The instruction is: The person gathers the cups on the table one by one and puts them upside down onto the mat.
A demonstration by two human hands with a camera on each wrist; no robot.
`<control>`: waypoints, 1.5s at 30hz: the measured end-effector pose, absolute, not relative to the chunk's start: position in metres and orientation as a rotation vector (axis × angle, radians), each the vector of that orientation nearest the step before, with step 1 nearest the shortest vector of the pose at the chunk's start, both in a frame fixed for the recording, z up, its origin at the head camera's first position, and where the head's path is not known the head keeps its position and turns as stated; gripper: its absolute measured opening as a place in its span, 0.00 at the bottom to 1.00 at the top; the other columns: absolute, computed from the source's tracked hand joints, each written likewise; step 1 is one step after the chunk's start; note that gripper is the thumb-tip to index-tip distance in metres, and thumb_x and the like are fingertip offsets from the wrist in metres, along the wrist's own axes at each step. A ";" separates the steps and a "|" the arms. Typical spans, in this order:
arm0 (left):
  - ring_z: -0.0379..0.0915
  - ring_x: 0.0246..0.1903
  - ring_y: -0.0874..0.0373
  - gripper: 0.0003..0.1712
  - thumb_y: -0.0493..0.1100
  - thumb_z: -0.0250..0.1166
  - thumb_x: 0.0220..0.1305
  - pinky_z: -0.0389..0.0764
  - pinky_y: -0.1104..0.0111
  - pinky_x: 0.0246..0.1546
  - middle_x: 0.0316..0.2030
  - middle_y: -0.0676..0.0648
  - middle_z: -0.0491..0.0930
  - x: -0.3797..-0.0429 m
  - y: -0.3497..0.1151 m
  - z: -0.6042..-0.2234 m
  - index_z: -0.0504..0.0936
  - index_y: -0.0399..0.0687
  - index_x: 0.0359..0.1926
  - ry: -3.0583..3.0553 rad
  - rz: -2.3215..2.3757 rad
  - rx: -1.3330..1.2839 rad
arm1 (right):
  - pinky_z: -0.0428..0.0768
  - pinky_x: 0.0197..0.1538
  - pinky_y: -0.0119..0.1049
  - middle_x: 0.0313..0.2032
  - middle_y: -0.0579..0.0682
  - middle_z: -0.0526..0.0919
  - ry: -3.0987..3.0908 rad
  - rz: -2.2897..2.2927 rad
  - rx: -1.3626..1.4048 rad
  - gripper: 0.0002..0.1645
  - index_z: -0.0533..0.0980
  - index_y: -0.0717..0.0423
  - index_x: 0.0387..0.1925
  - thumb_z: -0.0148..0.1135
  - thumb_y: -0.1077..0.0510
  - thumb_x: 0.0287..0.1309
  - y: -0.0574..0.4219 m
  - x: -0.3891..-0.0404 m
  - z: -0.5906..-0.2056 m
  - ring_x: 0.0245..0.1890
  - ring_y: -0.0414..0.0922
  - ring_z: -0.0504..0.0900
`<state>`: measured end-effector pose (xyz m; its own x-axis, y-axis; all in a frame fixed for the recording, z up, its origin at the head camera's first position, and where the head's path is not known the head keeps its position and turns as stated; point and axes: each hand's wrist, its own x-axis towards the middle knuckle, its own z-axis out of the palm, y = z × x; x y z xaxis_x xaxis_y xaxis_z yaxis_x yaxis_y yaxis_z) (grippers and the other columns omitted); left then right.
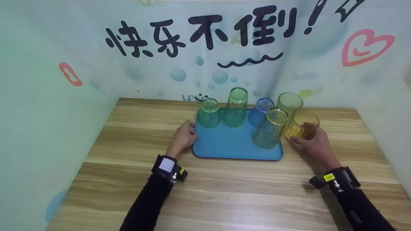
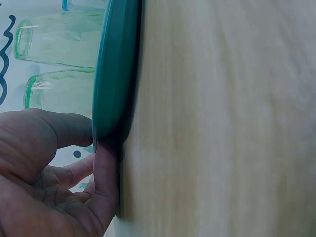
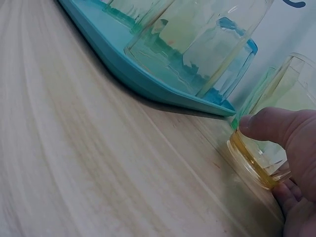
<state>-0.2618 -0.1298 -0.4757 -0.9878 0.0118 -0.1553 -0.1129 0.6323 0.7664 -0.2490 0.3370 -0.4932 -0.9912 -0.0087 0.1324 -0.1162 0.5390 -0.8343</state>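
Note:
My left hand [image 1: 185,136] pinches the left rim of a blue tray [image 1: 224,146]; in the left wrist view its thumb lies on the rim and a finger is beneath it. With my right hand [image 1: 316,146] I grip an amber glass [image 1: 305,120] low on its side, mouth up, just right of the tray. A tall yellowish glass [image 1: 271,131] stands upside down on the tray's right part. Along the tray's back are a short green glass [image 1: 210,115], a tall green glass [image 1: 236,109] and a blue glass [image 1: 259,115], all upside down.
Behind the amber glass, a pale green glass [image 1: 290,102] stands mouth up, right of the tray. The wooden table [image 1: 224,192] meets a printed backdrop [image 1: 192,64] at its back edge, with a side panel [image 1: 48,112] on the left.

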 end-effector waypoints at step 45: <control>0.76 0.44 0.48 0.24 0.31 0.60 0.66 0.79 0.59 0.44 0.45 0.39 0.81 -0.262 -0.131 -0.476 0.70 0.33 0.62 2.719 1.308 -0.026 | 0.72 0.58 0.34 0.55 0.61 0.77 -2.584 1.468 0.046 0.45 0.66 0.65 0.68 0.78 0.53 0.55 0.335 -0.244 -0.472 0.52 0.47 0.75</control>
<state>-0.2620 -0.1309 -0.4757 -0.9922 0.0381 -0.1190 -0.0692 0.6257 0.7770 -0.2444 0.3351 -0.4716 -0.9853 0.0562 0.1615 -0.1100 0.5151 -0.8501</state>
